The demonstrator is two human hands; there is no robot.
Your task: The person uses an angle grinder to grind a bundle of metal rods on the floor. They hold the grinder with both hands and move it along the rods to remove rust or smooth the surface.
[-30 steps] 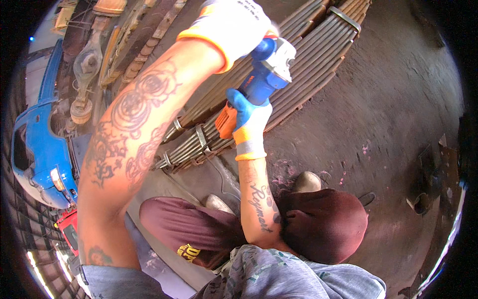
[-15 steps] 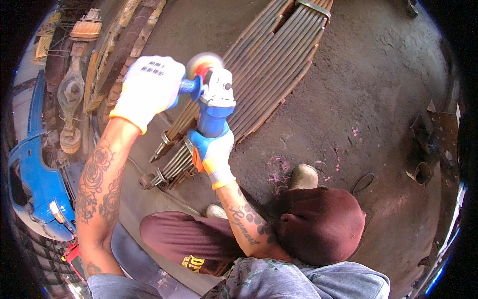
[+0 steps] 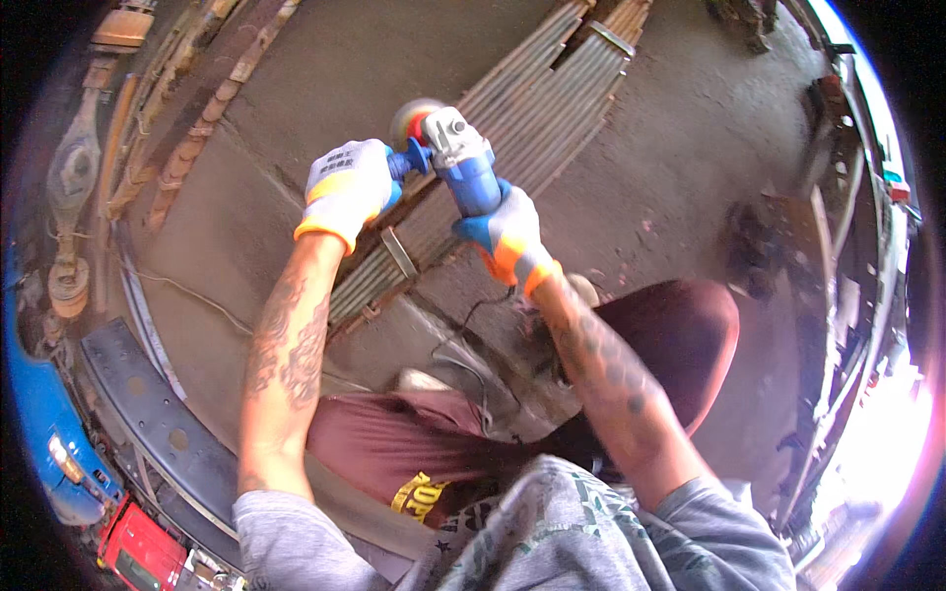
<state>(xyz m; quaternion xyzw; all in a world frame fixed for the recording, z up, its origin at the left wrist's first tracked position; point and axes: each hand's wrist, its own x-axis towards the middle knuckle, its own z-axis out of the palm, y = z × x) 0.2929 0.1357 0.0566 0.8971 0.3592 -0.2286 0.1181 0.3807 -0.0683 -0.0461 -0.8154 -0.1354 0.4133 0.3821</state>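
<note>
Bright daylight glares from the lower right; fisheye edges bend and darken.

A long stack of leaf springs (image 3: 493, 158) runs diagonally across the concrete floor (image 3: 325, 79). Bare floor lies open on both sides of the stack. Rusty axle parts (image 3: 69, 207) crowd the far left edge, beyond that open strip.

There is one angle grinder (image 3: 455, 163). There are two gloved hands, the left hand (image 3: 347, 189) and the right hand (image 3: 505, 236). One bundle of long metal strips (image 3: 512, 138) lies on the floor.
</note>
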